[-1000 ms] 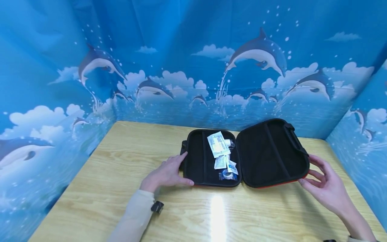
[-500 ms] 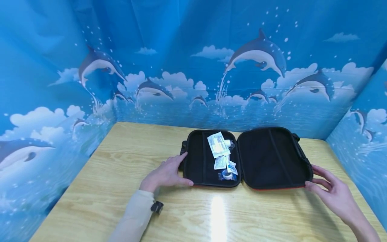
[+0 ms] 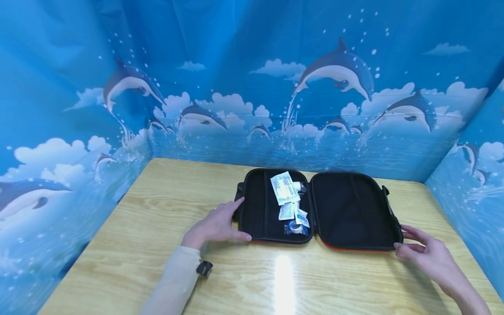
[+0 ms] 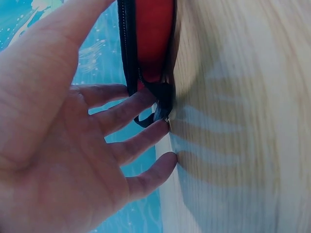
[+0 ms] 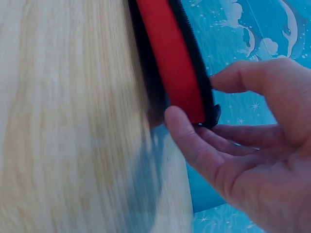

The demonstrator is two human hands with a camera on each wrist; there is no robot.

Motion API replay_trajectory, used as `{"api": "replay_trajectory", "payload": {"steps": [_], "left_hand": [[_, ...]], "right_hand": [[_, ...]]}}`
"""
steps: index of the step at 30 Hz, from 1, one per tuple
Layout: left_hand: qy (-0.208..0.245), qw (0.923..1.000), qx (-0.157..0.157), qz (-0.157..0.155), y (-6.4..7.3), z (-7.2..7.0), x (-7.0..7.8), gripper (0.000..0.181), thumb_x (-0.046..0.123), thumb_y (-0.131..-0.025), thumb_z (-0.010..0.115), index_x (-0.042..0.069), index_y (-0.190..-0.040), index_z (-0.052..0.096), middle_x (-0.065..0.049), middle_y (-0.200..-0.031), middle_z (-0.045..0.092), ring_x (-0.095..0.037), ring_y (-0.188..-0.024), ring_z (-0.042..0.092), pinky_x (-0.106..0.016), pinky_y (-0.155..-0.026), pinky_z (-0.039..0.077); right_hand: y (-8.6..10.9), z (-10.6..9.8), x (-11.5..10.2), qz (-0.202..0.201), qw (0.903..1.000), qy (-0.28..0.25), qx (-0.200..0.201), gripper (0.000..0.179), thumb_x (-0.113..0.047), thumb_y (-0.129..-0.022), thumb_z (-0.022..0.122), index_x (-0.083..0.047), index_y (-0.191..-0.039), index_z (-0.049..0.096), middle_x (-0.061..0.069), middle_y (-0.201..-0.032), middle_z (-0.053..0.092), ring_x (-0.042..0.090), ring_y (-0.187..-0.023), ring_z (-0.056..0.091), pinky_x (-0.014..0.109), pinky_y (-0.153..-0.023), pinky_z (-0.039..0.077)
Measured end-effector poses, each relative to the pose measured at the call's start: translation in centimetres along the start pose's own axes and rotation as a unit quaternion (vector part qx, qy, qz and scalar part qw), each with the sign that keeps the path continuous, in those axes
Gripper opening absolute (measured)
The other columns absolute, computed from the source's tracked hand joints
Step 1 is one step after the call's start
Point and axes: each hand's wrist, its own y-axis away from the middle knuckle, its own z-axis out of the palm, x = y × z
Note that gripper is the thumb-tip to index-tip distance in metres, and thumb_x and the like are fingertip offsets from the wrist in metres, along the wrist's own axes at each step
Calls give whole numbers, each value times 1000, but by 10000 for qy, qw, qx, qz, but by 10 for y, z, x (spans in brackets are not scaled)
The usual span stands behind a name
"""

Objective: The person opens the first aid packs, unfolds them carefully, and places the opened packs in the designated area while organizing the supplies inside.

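On the bench (image 3: 189,188), near the far edge and close to the dolphin-printed backdrop (image 3: 220,65), a zippered case (image 3: 313,205) spread open like a book: black inside, red on the outer walls, rounded at the corners. Across the left half (image 3: 252,205), a dark band from far wall to near wall and, right of it, a loose row of small items: a large white packet (image 3: 284,188) farthest back, beside it a small white item (image 3: 297,187), then smaller white packets (image 3: 287,211), and nearest, a blue-and-white roll (image 3: 296,227) in clear wrap. Inside the right half (image 3: 354,214), black lining and a fainter band; along its outer side, a black strap (image 3: 389,205).

At the case's left side, left hand (image 3: 216,225) with fingers (image 4: 141,145) spread and nearly straight, touching beside the black handle, thumb at the near corner. At the right half's near outer corner, right hand (image 3: 431,258) with fingers (image 5: 194,145) bent, pinching the edge against the thumb, parted just enough to take it.

Swung down since a second ago: the right half, from a marked tilt to nearly flat, with the right hand lower too. Unchanged: left half, contents, left hand. Impossible to tell whether fully down on the bench.
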Motion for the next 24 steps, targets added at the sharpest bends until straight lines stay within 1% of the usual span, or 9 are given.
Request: {"api": "replay_trajectory", "payload": {"steps": [1, 3, 4, 5, 10, 13, 18, 21, 24], "left_hand": [[2, 10000, -1, 1, 0, 0, 0, 117, 62, -73, 85, 23, -165, 23, -12, -168, 31, -38, -154, 30, -63, -124, 23], [-5, 10000, -4, 2, 1, 0, 0, 117, 62, -73, 85, 23, -165, 23, -12, -168, 31, -38, -154, 30, -64, -124, 22], [-1, 10000, -1, 6, 1, 0, 0, 117, 62, -73, 85, 23, -165, 23, -12, -168, 32, -38, -154, 30, -64, -124, 22], [-9, 10000, -4, 1, 1, 0, 0, 117, 62, -73, 85, 23, -165, 23, -12, -168, 32, -38, -154, 30, -64, -124, 22], [-17, 10000, -9, -14, 1, 1, -1, 116, 63, -74, 84, 24, -165, 22, -12, -167, 32, -38, -154, 31, -64, -124, 23], [-24, 10000, -16, -24, 1, 0, 0, 116, 63, -74, 84, 25, -165, 22, -11, -167, 32, -37, -154, 31, -63, -125, 22], [-60, 10000, -58, -29, 1, -1, 0, 116, 64, -74, 83, 25, -165, 22, -12, -168, 31, -38, -154, 30, -63, -124, 23], [-122, 9998, -83, -93, -1, -4, 2, 113, 64, -76, 82, 26, -165, 23, -15, -168, 28, -40, -155, 29, -64, -123, 26], [-174, 9998, 10, -92, -3, -7, 7, 103, 62, -81, 79, 25, -163, 28, -18, -167, 30, -42, -152, 33, -64, -120, 32]], "right_hand": [[-1, 0, 0, -10, 10000, 72, -37, 75, -18, -95, 71, 8, -154, 33, 0, -126, 68, -19, -91, 59, 16, -70, 55], [-2, 1, 1, 0, 9998, 163, -111, 75, -17, -96, 70, 10, -154, 32, 28, -136, 61, -20, -91, 57, 17, -70, 55], [-3, 1, 1, 5, 9997, 175, -156, 75, -17, -96, 69, 11, -154, 31, 36, -140, 54, -20, -91, 56, 17, -70, 55], [-4, 2, 1, 16, 9996, 173, -202, 75, -16, -97, 69, 11, -154, 30, 39, -142, 51, -20, -91, 56, 17, -70, 55], [-6, 3, 0, 115, 9991, 277, -284, 76, -21, -98, 69, 12, -154, 28, 39, -142, 50, -19, -89, 57, 19, -70, 55], [-7, 3, 0, 53, 9979, 596, -256, 78, -28, -98, 69, 11, -154, 30, 38, -141, 52, -21, -87, 55, 20, -69, 54], [-8, 2, 4, -437, 9931, 1083, 58, 77, -32, -97, 72, 6, -154, 36, 35, -133, 60, -24, -84, 49, 17, -67, 51], [-9, 3, 6, -762, 9910, 1080, 229, 76, -30, -95, 75, 1, -154, 39, 33, -127, 63, -23, -86, 51, 17, -66, 52], [-9, 4, 8, -881, 9898, 1093, 232, 73, -30, -94, 75, -1, -152, 41, 28, -123, 63, -18, -83, 51, 19, -63, 52]]}}
